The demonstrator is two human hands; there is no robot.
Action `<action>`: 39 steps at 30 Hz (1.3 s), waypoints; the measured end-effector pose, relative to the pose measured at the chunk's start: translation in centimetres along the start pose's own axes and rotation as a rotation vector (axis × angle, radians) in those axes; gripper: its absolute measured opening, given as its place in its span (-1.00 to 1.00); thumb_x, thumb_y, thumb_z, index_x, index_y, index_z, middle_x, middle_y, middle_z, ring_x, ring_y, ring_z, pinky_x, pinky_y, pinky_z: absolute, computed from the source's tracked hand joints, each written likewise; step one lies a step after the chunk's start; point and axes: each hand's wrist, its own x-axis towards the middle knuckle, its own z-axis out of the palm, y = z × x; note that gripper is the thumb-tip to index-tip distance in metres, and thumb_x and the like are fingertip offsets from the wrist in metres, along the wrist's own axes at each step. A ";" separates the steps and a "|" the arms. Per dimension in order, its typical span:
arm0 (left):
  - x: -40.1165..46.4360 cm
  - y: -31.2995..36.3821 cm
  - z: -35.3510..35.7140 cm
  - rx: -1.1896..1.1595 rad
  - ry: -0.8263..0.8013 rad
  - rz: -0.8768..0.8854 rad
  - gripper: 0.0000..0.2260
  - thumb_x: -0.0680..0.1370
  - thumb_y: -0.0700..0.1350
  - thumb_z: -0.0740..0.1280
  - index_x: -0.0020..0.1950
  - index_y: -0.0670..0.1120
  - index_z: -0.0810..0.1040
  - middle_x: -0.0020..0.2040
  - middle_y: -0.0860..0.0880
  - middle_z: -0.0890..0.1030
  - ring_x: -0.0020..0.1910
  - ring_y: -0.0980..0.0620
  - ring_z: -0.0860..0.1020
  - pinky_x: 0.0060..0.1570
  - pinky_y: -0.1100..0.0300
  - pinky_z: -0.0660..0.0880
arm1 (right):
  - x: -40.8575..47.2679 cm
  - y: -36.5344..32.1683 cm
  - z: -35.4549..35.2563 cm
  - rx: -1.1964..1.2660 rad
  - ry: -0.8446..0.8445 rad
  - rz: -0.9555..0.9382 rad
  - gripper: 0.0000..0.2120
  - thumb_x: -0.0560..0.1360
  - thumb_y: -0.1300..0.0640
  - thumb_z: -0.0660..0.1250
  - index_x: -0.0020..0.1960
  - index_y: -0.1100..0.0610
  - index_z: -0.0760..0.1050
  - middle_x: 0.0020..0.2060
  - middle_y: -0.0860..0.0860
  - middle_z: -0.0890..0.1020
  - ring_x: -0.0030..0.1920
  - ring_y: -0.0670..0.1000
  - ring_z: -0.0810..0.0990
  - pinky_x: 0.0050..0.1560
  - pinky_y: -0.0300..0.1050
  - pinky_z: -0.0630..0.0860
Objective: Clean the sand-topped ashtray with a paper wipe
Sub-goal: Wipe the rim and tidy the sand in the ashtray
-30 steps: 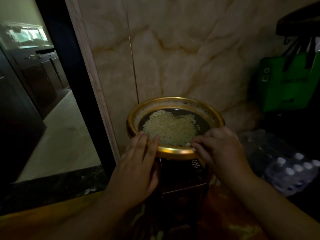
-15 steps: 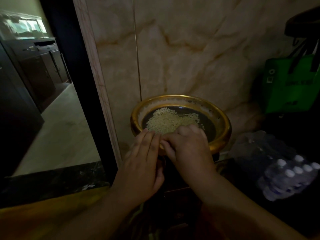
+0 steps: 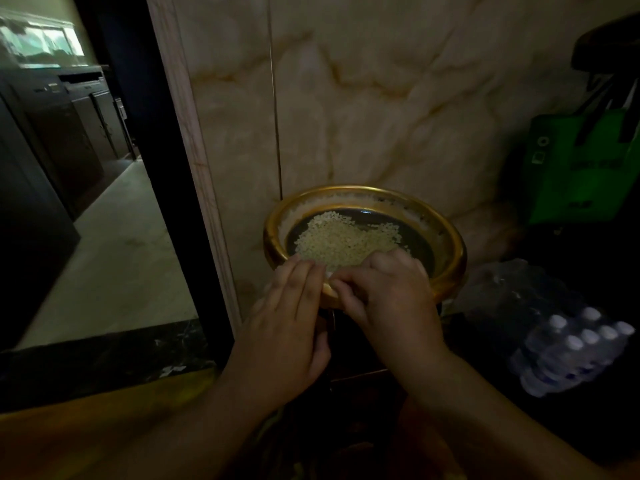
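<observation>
Dim marble wall panels [image 3: 363, 109] back a narrow corner where the ashtray [image 3: 450, 258] stands on a dark stand, close against the wall, with a shrink-wrapped pack of water bottles [image 3: 571, 344] low to its right and a green bag [image 3: 581, 168] above that.

As a judgement, the ashtray is a stiff metal bowl, heavy enough to stay put under wiping, and its polished rim is likely slippery; the safest hold is the near edge of the rim, pressed from above. Its loose pale sand [image 3: 346, 239] would scatter at any tilt or hard sweep.

It looks round and gold-rimmed, with a dark inner dish, the grains heaped toward the left and front and leaving bare black at right.

The left hand [image 3: 287, 327] lies flat, fingers together, on the near rim. The right hand [image 3: 391, 299] is curled, fingertips pinched on what seems a small white paper wipe [image 3: 329, 273], though the light is too poor to be sure.
</observation>
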 end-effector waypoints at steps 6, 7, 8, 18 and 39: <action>0.0 0.1 0.0 -0.005 0.002 -0.011 -0.18 0.51 0.08 0.32 0.67 -0.14 0.04 0.64 -0.12 0.18 0.66 -0.07 0.04 0.53 0.01 0.07 | -1.0 3.0 -1.6 0.015 0.013 -0.038 -0.87 0.48 -0.05 0.39 -0.06 -0.08 0.70 -0.29 -0.06 0.55 -0.14 0.00 0.47 -0.10 -0.07 0.30; 0.0 0.2 -0.1 -0.007 0.003 -0.014 -0.17 0.50 0.07 0.33 0.67 -0.15 0.05 0.64 -0.12 0.19 0.66 -0.07 0.04 0.53 0.02 0.05 | -1.1 3.4 -1.8 0.021 0.010 -0.035 -0.86 0.48 -0.05 0.39 -0.06 -0.08 0.71 -0.28 -0.07 0.56 -0.13 0.00 0.46 -0.10 -0.06 0.32; 0.0 0.3 -0.1 -0.007 0.003 -0.018 -0.17 0.50 0.07 0.34 0.67 -0.15 0.05 0.64 -0.12 0.19 0.66 -0.07 0.04 0.53 0.03 0.04 | -1.2 3.8 -2.1 0.023 0.002 -0.034 -0.86 0.48 -0.06 0.39 -0.05 -0.09 0.71 -0.28 -0.08 0.56 -0.12 0.00 0.46 -0.09 -0.04 0.33; 0.1 0.8 -0.6 0.010 0.003 -0.040 -0.17 0.49 0.05 0.39 0.66 -0.15 0.10 0.62 -0.14 0.23 0.64 -0.07 0.07 0.49 -0.04 0.13 | -1.9 7.4 -3.5 -0.068 0.051 -0.150 -0.81 0.55 -0.09 0.32 0.00 -0.09 0.68 -0.23 -0.08 0.57 -0.14 0.03 0.51 -0.07 -0.11 0.25; -0.1 0.4 -0.4 0.036 0.006 -0.016 -0.19 0.50 0.05 0.41 0.64 -0.17 0.12 0.60 -0.17 0.22 0.63 -0.13 0.10 0.46 -0.07 0.21 | -9.9 8.4 4.5 0.621 -0.245 0.567 -0.89 0.53 0.13 0.44 -0.08 -0.07 0.70 -0.07 -0.13 0.67 -0.04 -0.23 0.61 -0.09 -0.43 0.45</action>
